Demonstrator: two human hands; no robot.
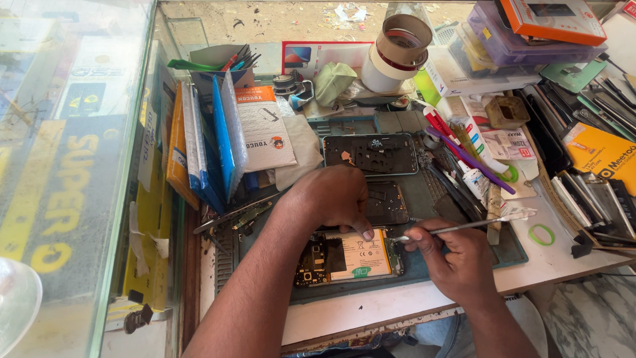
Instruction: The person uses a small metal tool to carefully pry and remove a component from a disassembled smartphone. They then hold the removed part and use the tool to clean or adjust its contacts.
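Opened phone [348,258] on cluttered workbench [371,308]

Two bare forearms, no sleeves, left hand [333,197] and right hand [457,260] ungloved, no rings or watch

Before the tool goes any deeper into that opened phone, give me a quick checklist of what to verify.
1. Opened phone lies flat on the work mat: ok.
2. Left hand steadies it, fingertip pressed on the upper edge: ok.
3. Right hand grips the thin metal tool firmly: ok.
4. Tool tip sits at the phone's upper right corner, off the battery: ok.
5. Exactly what the tip touches: cannot tell, too small.
6. Room around the hands: not ok, pens and tools crowd the right side.
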